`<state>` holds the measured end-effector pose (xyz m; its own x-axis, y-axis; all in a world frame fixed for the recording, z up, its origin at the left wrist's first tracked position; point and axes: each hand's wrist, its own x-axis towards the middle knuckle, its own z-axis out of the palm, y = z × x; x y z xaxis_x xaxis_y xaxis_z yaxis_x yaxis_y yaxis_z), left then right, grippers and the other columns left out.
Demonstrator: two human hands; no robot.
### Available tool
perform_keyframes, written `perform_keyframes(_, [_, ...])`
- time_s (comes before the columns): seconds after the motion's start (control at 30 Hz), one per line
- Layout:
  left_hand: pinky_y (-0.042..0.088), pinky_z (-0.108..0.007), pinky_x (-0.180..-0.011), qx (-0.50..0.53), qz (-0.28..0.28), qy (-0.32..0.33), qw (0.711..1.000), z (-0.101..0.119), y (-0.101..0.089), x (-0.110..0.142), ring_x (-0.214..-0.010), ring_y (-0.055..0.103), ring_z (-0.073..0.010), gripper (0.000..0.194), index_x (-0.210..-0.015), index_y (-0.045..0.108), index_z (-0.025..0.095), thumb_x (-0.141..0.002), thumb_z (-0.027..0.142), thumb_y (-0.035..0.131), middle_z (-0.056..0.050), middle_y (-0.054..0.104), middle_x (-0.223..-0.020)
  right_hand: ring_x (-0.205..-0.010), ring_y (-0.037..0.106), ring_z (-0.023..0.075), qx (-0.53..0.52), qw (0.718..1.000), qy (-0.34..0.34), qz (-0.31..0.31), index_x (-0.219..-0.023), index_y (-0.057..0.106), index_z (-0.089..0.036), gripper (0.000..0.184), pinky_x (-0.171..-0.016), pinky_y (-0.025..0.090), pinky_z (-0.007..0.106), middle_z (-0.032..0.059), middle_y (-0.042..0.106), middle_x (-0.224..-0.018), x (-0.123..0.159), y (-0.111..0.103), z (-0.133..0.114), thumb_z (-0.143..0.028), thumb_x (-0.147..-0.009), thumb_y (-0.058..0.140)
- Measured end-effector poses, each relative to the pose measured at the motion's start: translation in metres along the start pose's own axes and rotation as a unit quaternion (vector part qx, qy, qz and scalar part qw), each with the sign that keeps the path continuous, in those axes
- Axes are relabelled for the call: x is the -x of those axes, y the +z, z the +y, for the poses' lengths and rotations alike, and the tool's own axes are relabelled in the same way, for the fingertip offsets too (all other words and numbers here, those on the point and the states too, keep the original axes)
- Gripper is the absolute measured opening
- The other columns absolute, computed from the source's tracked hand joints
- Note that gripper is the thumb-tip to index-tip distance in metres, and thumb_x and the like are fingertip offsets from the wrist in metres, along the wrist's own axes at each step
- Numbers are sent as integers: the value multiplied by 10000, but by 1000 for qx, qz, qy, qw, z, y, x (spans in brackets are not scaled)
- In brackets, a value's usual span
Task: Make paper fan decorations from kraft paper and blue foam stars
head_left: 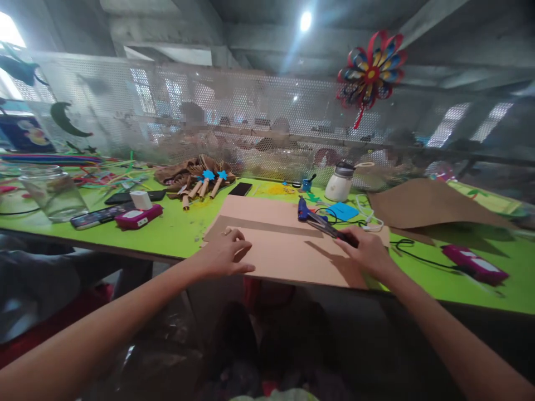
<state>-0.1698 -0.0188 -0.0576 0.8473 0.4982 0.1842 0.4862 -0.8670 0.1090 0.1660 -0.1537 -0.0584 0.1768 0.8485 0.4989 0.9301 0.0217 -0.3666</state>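
A brown cardboard sheet (276, 250) lies on the green table in front of me, reaching its near edge. My left hand (229, 252) rests on the left side of the cardboard, fingers apart and holding nothing. Over the right side, my right hand (366, 250) grips what look like scissors (328, 227) by their dark handle, the tip pointing away to the left. The fingers hide part of the handle. Just beyond the tip is a blue glue gun (302, 209), partly overlapped by the scissors. A blue square piece (343, 210) lies behind them.
At the left are a glass jar (54, 195), a remote-like black device (100, 216) and a purple power strip (139, 216). Paper rolls with blue shapes (204, 186), a phone (240, 189) and a white bottle (339, 182) stand behind. Brown paper (430, 209) and another purple strip (474, 264) lie right.
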Motion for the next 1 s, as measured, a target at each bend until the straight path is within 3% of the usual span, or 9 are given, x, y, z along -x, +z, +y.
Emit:
perform_keyframes(0.1, [355, -353, -859, 0, 9, 6, 1000, -1, 2, 2, -981, 471, -255, 516, -1068, 621, 197, -754, 591, 509, -104, 533, -1034, -787, 620, 233, 40, 999, -11, 8, -974, 613, -158, 257, -700, 452, 339, 100, 679, -904, -20, 22, 34, -316, -800, 509])
perform_keyframes(0.2, [357, -349, -839, 7, 8, -1, 1000, -1, 0, 2, -968, 467, -255, 519, -1074, 610, 194, -739, 584, 533, -100, 535, -1014, -861, 597, 247, 64, 997, -33, 10, -974, 615, -138, 273, -756, 445, 360, 122, 661, -948, -30, 43, 50, -324, -807, 506])
perform_keyframes(0.33, [370, -320, -744, 24, -28, -21, 999, 2, -7, -4, -881, 476, -242, 491, -1016, 607, 187, -704, 564, 575, -78, 538, -901, -929, 529, 271, 95, 990, -102, 20, -979, 617, -139, 270, -818, 418, 407, 127, 643, -963, -34, 52, 50, -326, -816, 511])
perform_keyframes(0.47, [360, -285, -670, 57, -58, -31, 996, 7, -13, -10, -778, 468, -204, 398, -896, 573, 174, -697, 519, 591, -41, 520, -807, -974, 474, 272, 79, 984, -146, 63, -989, 595, -140, 249, -878, 379, 423, 129, 611, -996, -25, 41, 29, -307, -819, 523])
perform_keyframes(0.57, [360, -285, -668, 64, -60, -31, 996, 8, -14, -13, -781, 460, -201, 358, -823, 540, 165, -696, 496, 597, -44, 506, -819, -935, 497, 228, 17, 979, -192, -59, -987, 582, -165, 232, -856, 399, 365, 97, 608, -967, -12, 27, 5, -329, -846, 498])
perform_keyframes(0.67, [370, -292, -681, 65, -51, -39, 996, 9, -13, -14, -802, 457, -205, 351, -810, 528, 162, -692, 485, 599, -57, 494, -863, -946, 496, 230, 29, 961, -206, -183, -972, 593, -187, 315, -854, 388, 369, 87, 588, -1005, -5, 17, -13, -451, -808, 540])
perform_keyframes(0.73, [376, -296, -686, 73, -47, -45, 995, 11, -13, -13, -799, 458, -203, 353, -832, 525, 160, -694, 477, 595, -60, 494, -878, -936, 496, 240, 49, 957, -187, -219, -974, 598, -187, 399, -815, 393, 362, 93, 577, -998, -7, 14, -17, -513, -744, 591])
perform_keyframes(0.83, [376, -280, -647, 89, -39, -52, 994, 15, -11, -10, -750, 459, -185, 325, -826, 503, 164, -703, 452, 587, -45, 502, -834, -774, 523, 193, 25, 954, -126, -272, -946, 598, -189, 418, -654, 399, 281, 51, 594, -860, -17, 13, -16, -492, -665, 662])
perform_keyframes(1.0, [354, -243, -546, 117, -43, -65, 990, 10, -9, -12, -610, 444, -139, 166, -794, 500, 179, -751, 337, 529, 9, 497, -685, -533, 454, 105, -86, 924, -72, -367, -640, 587, -162, 144, -481, 301, 207, -44, 502, -552, -33, 7, -9, -295, -692, 607])
